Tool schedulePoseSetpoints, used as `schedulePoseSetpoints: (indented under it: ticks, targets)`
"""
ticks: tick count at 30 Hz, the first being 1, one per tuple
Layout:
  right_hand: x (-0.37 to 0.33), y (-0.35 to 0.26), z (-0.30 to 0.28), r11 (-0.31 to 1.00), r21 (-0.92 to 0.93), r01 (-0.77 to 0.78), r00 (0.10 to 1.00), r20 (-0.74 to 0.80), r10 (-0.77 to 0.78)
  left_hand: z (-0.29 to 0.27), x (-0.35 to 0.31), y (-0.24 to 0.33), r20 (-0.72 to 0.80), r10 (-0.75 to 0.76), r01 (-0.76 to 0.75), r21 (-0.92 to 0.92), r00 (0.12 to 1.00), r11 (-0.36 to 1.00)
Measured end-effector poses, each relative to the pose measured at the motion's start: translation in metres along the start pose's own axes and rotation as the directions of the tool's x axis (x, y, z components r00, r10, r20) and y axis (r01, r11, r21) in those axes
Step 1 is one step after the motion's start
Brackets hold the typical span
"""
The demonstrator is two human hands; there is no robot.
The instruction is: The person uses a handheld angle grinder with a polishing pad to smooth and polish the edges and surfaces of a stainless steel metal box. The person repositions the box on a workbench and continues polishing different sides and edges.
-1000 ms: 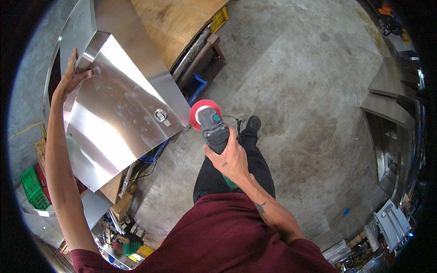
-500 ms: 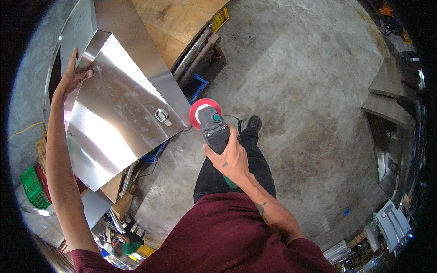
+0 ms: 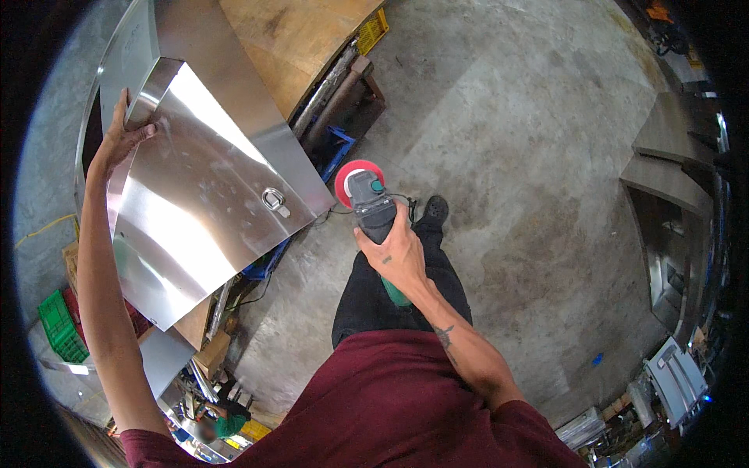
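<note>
Wooden surface (image 3: 304,39) carries metal box (image 3: 195,203); left hand (image 3: 117,144) spread wide, touching box edge; right hand (image 3: 402,253) wrapped round grinder (image 3: 373,214). Stained grey floor (image 3: 538,195), green crate (image 3: 62,327) at left.

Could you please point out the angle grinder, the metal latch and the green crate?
Angle grinder (image 3: 372,209), head view: its dark gear housing.
Metal latch (image 3: 272,199), head view: its rounded part.
Green crate (image 3: 64,327), head view: its visible face.

Glossy, smudged sheet-metal panel (image 3: 199,195), shiny metal latch (image 3: 273,200), matt, plastic-looking body of a power tool (image 3: 373,214), matt red disc (image 3: 342,186), smooth wooden tabletop (image 3: 300,39), stained concrete floor (image 3: 530,195), matt cloth shirt (image 3: 382,398), plastic crate (image 3: 62,327).
</note>
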State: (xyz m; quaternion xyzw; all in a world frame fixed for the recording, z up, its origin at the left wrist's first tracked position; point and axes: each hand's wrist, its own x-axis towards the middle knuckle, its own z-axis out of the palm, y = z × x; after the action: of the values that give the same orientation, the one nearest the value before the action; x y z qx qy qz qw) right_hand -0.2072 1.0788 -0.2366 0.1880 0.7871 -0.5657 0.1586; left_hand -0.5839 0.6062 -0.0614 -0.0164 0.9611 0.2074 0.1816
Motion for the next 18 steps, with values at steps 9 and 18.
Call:
schedulePoseSetpoints:
  ticks: [9, 18]
  targets:
    - [0.000, -0.004, 0.000, 1.000, -0.018, -0.012, 0.998, 0.058, 0.013, -0.007, 0.001, -0.017, -0.058, 0.058, -0.053, 0.080, 0.997, 0.995]
    - [-0.008, -0.012, 0.001, 0.999, 0.035, 0.008, 0.998, 0.057, -0.010, -0.004, 0.003, -0.017, -0.055, 0.028, -0.023, 0.094, 0.998, 0.995]
